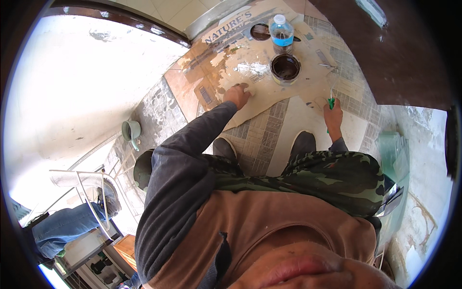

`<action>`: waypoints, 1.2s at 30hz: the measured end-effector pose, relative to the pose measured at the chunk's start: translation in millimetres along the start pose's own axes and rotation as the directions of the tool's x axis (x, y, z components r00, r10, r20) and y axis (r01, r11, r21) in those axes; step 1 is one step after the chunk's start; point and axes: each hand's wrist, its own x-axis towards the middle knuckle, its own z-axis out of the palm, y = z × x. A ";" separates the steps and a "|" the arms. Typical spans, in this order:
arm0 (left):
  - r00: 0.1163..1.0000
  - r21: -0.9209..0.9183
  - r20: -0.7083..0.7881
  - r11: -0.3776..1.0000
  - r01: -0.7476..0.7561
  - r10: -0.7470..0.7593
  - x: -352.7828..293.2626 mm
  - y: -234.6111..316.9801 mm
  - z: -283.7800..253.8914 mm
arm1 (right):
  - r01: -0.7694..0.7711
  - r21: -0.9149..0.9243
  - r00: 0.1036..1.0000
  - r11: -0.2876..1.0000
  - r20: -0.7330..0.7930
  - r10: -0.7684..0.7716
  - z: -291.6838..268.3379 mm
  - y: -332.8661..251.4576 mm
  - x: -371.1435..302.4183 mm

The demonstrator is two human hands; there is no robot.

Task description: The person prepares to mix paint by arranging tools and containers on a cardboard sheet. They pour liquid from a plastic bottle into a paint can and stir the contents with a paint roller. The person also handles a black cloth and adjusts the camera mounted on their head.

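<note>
My right hand (333,118) is wrapped round the green handle of what looks like a small paint roller frame (331,102). Its thin wire runs forward and bends left at the far end; no sleeve can be made out on it. Low over the flattened cardboard (264,98), my left hand (237,95) has its fingers curled together around something pale, too small to name. Ahead and to the right of that hand, an open can of dark brown paint (286,69) stands on the cardboard. Just behind the can is a clear plastic bottle (281,31) with a white cap and blue label.
A round, dark-stained lid (260,32) lies left of the bottle. Dark brown panels (404,58) rise at the right. A grey-green pot with a handle (131,131) sits on the floor at left. Glass sheets (392,151) lean by the right wall. Another person's jeans-clad leg (72,226) shows at lower left.
</note>
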 end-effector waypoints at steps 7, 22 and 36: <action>0.980 -0.045 -0.142 0.990 0.137 -0.142 26.0 -11.8 -2.8 | 0.060 0.007 0.998 0.998 0.021 -0.060 15.2 15.6 -4.9; 0.966 0.052 -0.034 0.965 0.258 -0.257 97.9 -5.4 20.1 | 0.139 0.011 0.988 0.990 0.074 -0.139 20.9 22.6 -12.2; 0.784 -0.283 -0.536 0.808 -0.517 0.314 120.6 122.6 -111.1 | 0.102 0.133 0.995 0.986 -0.007 -0.102 17.9 18.7 -16.7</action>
